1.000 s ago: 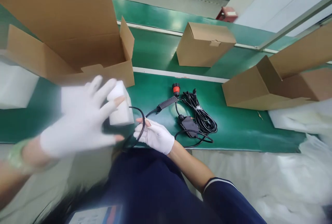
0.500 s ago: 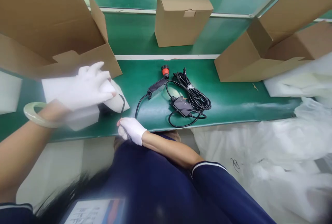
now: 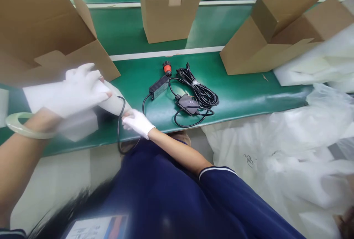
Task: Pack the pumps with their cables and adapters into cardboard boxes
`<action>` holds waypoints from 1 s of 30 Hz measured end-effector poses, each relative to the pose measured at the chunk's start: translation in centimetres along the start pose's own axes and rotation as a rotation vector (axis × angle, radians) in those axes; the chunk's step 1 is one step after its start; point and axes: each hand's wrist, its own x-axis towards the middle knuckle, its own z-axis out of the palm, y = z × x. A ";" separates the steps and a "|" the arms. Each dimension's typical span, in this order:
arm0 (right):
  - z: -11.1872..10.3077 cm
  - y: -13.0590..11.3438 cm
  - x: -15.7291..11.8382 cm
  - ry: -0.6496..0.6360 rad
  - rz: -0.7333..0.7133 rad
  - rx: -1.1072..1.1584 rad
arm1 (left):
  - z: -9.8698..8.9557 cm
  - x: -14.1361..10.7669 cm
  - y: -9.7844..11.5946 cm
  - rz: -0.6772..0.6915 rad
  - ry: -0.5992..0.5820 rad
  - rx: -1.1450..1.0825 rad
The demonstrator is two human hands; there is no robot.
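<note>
My gloved left hand [image 3: 83, 89] is wrapped round a white foam piece [image 3: 114, 100] beside the open box at the left. My gloved right hand [image 3: 138, 123] touches the near end of that foam, its fingers closed; what they hold is hidden. A black cable [image 3: 118, 128] loops from the foam down over the table edge and passes below my right hand. On the green table lie a finned black box [image 3: 159, 87], an orange-and-black plug [image 3: 167, 69], a black control box [image 3: 188, 103] and a tied coil of black cable [image 3: 204, 93].
An open carton [image 3: 83, 58] stands at the left, a closed carton [image 3: 168, 17] at the back and another open carton [image 3: 249, 52] at the right. White foam [image 3: 298, 71] and plastic bags [image 3: 287, 132] fill the right side.
My right hand has moved up against the foam piece. The black cable between my hands now hangs in a wider loop. The camera view has shifted, so the table items appear further left and higher.
</note>
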 end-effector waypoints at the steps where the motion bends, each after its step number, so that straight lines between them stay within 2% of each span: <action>1: -0.6 -0.3 -0.3 0.115 -0.101 -0.109 | 0.1 0.1 -0.1 0.012 0.016 0.004; 3: -1.1 -1.1 -0.3 0.256 -0.316 -0.352 | 0.4 0.2 -0.1 0.019 0.025 0.008; 4: -1.2 -1.4 -0.1 0.262 -0.403 -0.454 | 0.6 0.2 -0.2 0.013 0.023 0.010; 6: -1.1 -1.9 0.7 0.212 -0.485 -0.596 | 0.9 0.3 -0.4 -0.007 0.029 0.007; 10: -1.4 -2.1 2.1 0.147 -0.517 -0.678 | 1.3 0.3 -1.2 -0.037 0.012 0.007; 15: -2.9 -2.0 2.8 0.061 -0.552 -0.738 | 1.5 0.2 -1.8 -0.010 -0.001 0.002; 19: -3.5 -2.4 3.3 0.031 -0.558 -0.807 | 1.4 0.1 -1.4 0.033 0.013 -0.007; 22: -3.6 -2.5 3.7 0.034 -0.510 -0.840 | 1.0 0.1 -0.7 -0.011 -0.005 -0.010; 25: -3.9 -1.9 3.9 0.001 -0.474 -0.717 | 0.7 0.2 -0.1 -0.020 0.014 -0.011; 30: -5.5 -1.6 2.1 0.009 -0.287 -0.010 | 1.1 0.3 -0.6 -0.026 0.001 -0.002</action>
